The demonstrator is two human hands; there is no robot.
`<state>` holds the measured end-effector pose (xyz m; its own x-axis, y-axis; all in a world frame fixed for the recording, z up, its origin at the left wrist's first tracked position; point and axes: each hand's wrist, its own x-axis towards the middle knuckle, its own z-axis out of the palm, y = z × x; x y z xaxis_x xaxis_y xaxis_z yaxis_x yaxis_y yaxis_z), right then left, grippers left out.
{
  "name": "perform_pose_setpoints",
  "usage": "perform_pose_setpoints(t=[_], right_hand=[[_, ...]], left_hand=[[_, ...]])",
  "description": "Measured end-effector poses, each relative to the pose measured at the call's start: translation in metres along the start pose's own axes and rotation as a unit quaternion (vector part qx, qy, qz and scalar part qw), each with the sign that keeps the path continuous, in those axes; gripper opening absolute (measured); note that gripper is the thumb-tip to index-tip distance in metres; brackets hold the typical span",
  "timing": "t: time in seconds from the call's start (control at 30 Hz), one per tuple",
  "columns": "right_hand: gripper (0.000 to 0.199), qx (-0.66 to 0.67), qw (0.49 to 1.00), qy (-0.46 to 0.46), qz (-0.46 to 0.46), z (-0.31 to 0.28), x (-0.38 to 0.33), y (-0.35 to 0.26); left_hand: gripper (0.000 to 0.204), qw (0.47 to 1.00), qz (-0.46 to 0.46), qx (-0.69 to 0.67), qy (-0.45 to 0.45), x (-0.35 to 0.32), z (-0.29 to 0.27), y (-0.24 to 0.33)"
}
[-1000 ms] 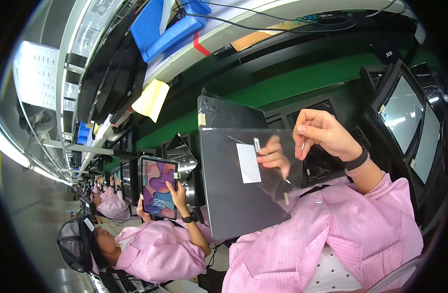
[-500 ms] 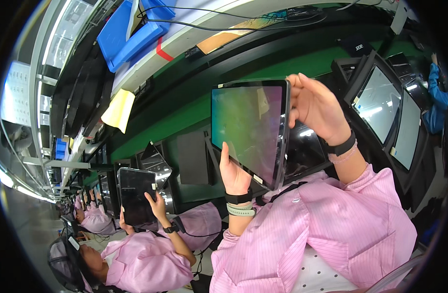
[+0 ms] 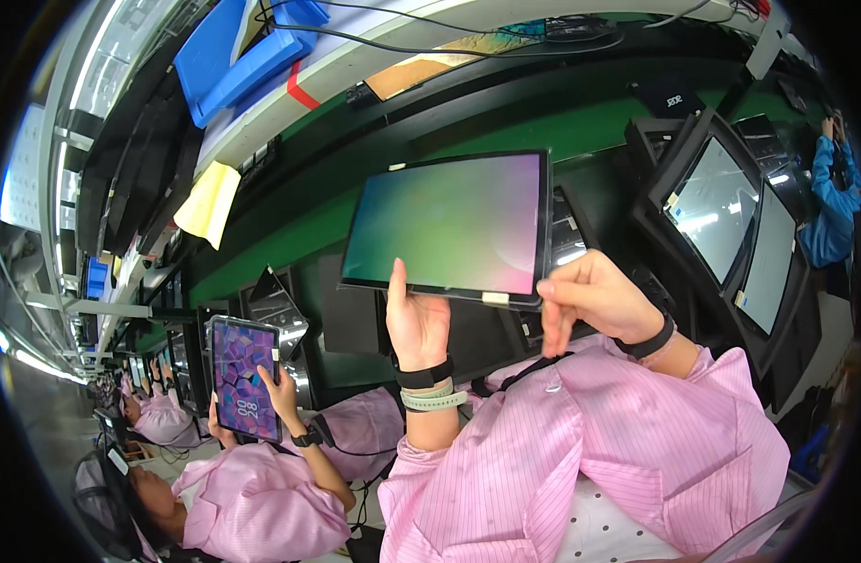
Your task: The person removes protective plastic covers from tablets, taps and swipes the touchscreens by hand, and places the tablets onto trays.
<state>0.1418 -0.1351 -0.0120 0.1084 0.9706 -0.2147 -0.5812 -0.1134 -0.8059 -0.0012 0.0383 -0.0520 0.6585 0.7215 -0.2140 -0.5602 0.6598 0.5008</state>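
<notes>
Evidently, the left hand (image 3: 418, 330) grasps a thin, black-framed rectangular tablet (image 3: 446, 225) with a lit green-to-purple face by its lower edge, thumb in front, fingers hidden behind, likely to carry the weight and tilt the face toward the wearer. The tablet is held up above the green tabletop (image 3: 595, 155). The right hand (image 3: 595, 302) has bent fingers gathered at the lower right corner, possibly steadying it; whether they grip anything cannot be told.

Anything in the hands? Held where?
Tablet, by its lower edge in the left hand, thumb in front; right hand at its lower-right corner, grip unclear.
</notes>
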Motion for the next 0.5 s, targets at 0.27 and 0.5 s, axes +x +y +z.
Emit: perform_pose_setpoints(t=[0.27,0.5], right_hand=[[0.02,-0.292,0.897,0.144,-0.298,-0.028,0.017,-0.005],[0.053,-0.207,0.941,0.163,-0.212,-0.04,0.062,0.018]], left_hand=[[0.037,0.939,0.164,0.303,0.009,-0.016,0.012,0.006],[0.041,0.94,0.1,0.325,-0.005,-0.028,0.044,-0.003]])
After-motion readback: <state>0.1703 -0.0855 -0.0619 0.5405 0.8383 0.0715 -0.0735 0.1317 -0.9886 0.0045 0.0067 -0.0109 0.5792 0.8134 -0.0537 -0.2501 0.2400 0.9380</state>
